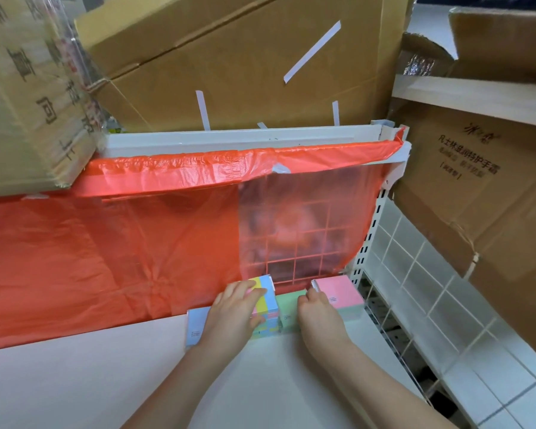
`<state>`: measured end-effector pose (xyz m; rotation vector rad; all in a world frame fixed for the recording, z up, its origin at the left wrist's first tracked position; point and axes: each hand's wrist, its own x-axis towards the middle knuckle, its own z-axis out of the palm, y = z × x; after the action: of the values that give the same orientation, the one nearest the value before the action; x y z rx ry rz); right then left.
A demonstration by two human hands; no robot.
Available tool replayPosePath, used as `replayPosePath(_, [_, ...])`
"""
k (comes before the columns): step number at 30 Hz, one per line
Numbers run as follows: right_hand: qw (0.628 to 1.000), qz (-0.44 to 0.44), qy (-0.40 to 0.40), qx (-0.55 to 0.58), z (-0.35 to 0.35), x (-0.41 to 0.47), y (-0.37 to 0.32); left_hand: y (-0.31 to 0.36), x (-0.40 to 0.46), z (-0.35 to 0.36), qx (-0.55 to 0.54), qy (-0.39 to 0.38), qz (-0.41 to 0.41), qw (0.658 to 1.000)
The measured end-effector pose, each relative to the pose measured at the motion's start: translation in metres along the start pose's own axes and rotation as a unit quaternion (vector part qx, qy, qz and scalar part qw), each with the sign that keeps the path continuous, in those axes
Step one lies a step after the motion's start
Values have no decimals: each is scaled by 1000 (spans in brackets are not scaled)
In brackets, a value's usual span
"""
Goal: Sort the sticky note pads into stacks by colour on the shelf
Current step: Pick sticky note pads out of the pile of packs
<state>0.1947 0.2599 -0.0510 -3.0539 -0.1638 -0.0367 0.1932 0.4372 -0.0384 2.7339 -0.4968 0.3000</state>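
We see big cardboard boxes [239, 60] up top & at both sides, leaning over a white metal frame [245, 139]. Below the frame hangs an orange plastic sheet [106, 239], taped along its upper edge, covering a wire grid [294, 243] behind it. At the right a white wire mesh side panel [415, 274] stands beside the tiled floor [508, 379]. The white shelf [90, 388] runs across the bottom, w/ both forearms reaching in over it. The sticky note pads sit at the back of the shelf, against the orange sheet, near the right end. From left: a pale blue pad [196, 326], partly hidden by our left wrist; a multicolour stack [266, 311] w/ yellow, blue, pink & green bands; a green pad [288, 308] lower, between the two hands; a pink pad [338, 291] on top of a green-edged stack, just beside the mesh. Our left hand [232, 314] holds the multicolour stack, fingers laid over its top, thumb at the near side. Our right hand [317, 317] rests on the green pad, fingers curled at the pink pad's left edge; whether they pinch it we can't tell.
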Motion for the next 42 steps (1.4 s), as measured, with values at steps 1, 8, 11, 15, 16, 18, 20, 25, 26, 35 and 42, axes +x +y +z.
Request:
replayPosePath(1, [1000,-24,-2,-3,2,-1,-2,0,0,0,-2,-1,-2,1000])
replayPosePath(8, [998,-61,-12,28,26,-13,1,0,-1,-1,6,-7,2,1000])
replayPosePath(11, [997,-72,5,38,30,-14,2,0,-2,-2,4,-5,3,1000])
replayPosePath(15, [995,-79,3,56,31,-14,5,-2,-4,0,-24,-3,6,1000])
replayPosePath(16, [994,-77,3,77,29,-14,6,-4,-6,1,-43,6,4,999])
replayPosePath(18, [984,-56,31,168,20,-16,7,-8,-10,1,-60,24,-18,998])
replayPosePath(20, [956,-17,93,278,4,-16,5,-11,-16,-2,-65,38,-70,995])
replayPosePath(25, [916,-13,66,396,-20,-8,-14,-8,-27,-6,-111,36,-177,977])
replayPosePath(26, [917,-17,40,396,-19,-7,-18,-7,-27,-5,-118,30,-182,976])
replayPosePath(35, [927,-35,33,372,-6,-9,-29,-6,-23,-4,-179,48,-198,963])
replayPosePath(42, [941,-63,81,322,-23,-43,-28,7,-42,-5,-137,26,-173,975])
